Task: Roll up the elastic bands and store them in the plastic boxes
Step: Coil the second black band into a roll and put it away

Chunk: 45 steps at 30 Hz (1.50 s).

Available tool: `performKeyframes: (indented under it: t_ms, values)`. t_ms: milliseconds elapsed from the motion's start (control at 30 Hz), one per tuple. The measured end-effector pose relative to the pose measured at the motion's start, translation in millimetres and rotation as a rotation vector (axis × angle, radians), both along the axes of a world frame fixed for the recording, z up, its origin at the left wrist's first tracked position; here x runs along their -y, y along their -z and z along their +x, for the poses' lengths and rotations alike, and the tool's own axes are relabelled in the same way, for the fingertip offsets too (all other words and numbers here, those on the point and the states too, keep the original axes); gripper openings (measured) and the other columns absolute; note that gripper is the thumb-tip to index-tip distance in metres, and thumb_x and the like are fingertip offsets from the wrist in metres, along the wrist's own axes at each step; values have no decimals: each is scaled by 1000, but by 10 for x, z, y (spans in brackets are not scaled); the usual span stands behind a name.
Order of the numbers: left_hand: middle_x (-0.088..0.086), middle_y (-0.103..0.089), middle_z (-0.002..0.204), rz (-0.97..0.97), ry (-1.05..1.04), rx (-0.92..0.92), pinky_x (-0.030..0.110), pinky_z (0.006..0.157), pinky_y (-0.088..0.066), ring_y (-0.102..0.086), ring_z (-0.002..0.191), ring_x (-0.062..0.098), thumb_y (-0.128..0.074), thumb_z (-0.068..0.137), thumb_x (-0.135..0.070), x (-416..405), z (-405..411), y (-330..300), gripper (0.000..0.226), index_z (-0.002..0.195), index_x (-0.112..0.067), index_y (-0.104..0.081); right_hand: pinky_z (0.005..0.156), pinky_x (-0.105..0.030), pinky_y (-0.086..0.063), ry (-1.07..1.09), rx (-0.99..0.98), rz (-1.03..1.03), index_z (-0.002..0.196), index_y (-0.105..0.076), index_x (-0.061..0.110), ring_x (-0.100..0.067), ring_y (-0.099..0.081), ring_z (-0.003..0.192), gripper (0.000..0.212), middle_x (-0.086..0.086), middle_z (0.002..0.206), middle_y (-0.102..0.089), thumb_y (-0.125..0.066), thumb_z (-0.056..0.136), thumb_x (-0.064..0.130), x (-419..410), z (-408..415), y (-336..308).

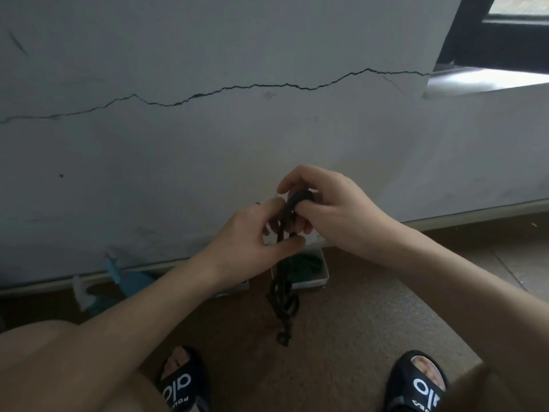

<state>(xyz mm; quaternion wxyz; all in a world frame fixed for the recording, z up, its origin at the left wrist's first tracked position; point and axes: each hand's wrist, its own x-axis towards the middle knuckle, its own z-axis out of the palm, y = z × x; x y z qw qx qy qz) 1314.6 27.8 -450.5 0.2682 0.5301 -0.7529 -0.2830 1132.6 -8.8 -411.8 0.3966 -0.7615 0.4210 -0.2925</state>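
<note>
Right fingers: the right hand (329, 209) has its fingers curled round the rolled top of a dark elastic band (286, 281), the thumb laid across the coil from the near side.
Left fingers: the left hand (252, 233) pinches the same band just under the coil, thumb and forefinger closed on the strand; the other fingers curl loosely beside it.
Between the hands: the two sets of fingers touch around the roll, held up in the air in front of a wall.
Band below the fingers: the loose length hangs straight down from the pinch in twisted loops, its knotted end dangling above the brown floor (350, 316).
Box behind the hanging band: a clear plastic box (322, 276) sits on the floor below the right fingers, against the skirting, with a green band (306, 264) heaped inside.
Left of the fingers, lower: a second box edge (237, 288) shows under the left forearm, mostly hidden; farther left lie blue and white objects (118, 281), too blurred to name.
Nearest the camera: two feet in black slides (421, 385).
Beyond the fingers: a grey wall (208, 144) with a long crack.
</note>
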Motion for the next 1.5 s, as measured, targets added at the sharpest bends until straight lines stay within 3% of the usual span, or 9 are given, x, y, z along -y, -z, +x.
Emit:
performKeyframes:
  t_ms: [133, 233, 433, 633, 833, 967, 1267, 1400, 1500]
  values:
    - [-10, -63, 108, 18, -86, -94, 37, 88, -56, -62, 101, 7, -68, 88, -54, -2, -2, -5, 40, 119, -31, -55, 70, -38, -58, -59, 86, 93, 104, -68, 19, -16, -68, 71, 35, -2, 86, -70, -52, 88, -8, 43, 6, -37]
    - [-7, -60, 109, -16, -68, -67, 40, 79, -57, -62, 95, 11, -67, 95, -41, 13, 23, -56, 33, 125, -32, -56, 65, -28, -52, -107, 150, 148, 103, -69, 18, -14, -65, 70, 34, -4, 87, -71, -54, 88, -8, 77, 7, -73]
    - [-10, -73, 112, 79, 17, -118, 31, 98, -54, -68, 109, 4, -57, 103, -23, 17, 120, -114, 20, 120, -21, -67, 61, -32, -45, -96, 309, 310, 99, -70, 11, -21, -54, 66, 25, -30, 95, -66, -57, 79, 6, 152, 8, -71]
    - [-6, -75, 104, 120, 22, -141, 24, 91, -55, -70, 102, 3, -46, 108, -19, -1, 130, -99, 19, 117, -19, -62, 64, -36, -44, -102, 268, 305, 91, -65, 8, -20, -55, 64, 11, -8, 72, -62, -64, 80, 11, 173, -13, -60]
    - [-5, -67, 85, 128, 74, -121, 42, 77, -58, -68, 81, 12, -52, 99, -47, 21, 120, -147, 23, 103, -25, -59, 56, -26, -42, -138, 390, 479, 82, -56, 8, -18, -48, 58, 27, -8, 69, -53, -81, 81, 16, 189, -3, -120]
    - [-1, -65, 83, 102, 98, -26, 35, 66, -55, -63, 72, 14, -52, 103, -33, 75, 173, -100, 8, 105, -28, -58, 49, -23, -40, 4, 394, 537, 75, -51, 11, -17, -44, 51, 29, -6, 58, -49, -74, 92, 13, 225, 5, -48]
    - [2, -71, 93, 202, 140, 84, 55, 77, -54, -68, 83, 26, -52, 100, -43, 180, 319, -62, 18, 110, -29, -60, 51, -29, -48, 164, 402, 611, 102, -49, 8, -22, -58, 55, 24, -16, 86, -60, -64, 93, -8, 399, -87, 8]
    - [-2, -72, 91, 149, 151, 101, 26, 65, -52, -67, 76, 12, -54, 105, -24, 229, 392, -89, 13, 115, -21, -63, 59, -31, -53, 50, 248, 616, 103, -56, 4, -26, -66, 64, 16, -23, 100, -65, -58, 95, -10, 510, -161, 39]
    - [-3, -69, 86, 122, 170, 135, 15, 60, -42, -62, 69, 5, -57, 103, -24, 251, 415, -109, 12, 110, -20, -65, 82, -38, -60, -42, 83, 666, 106, -64, 5, -31, -75, 82, 15, -25, 111, -69, -56, 98, -4, 553, -192, 80]
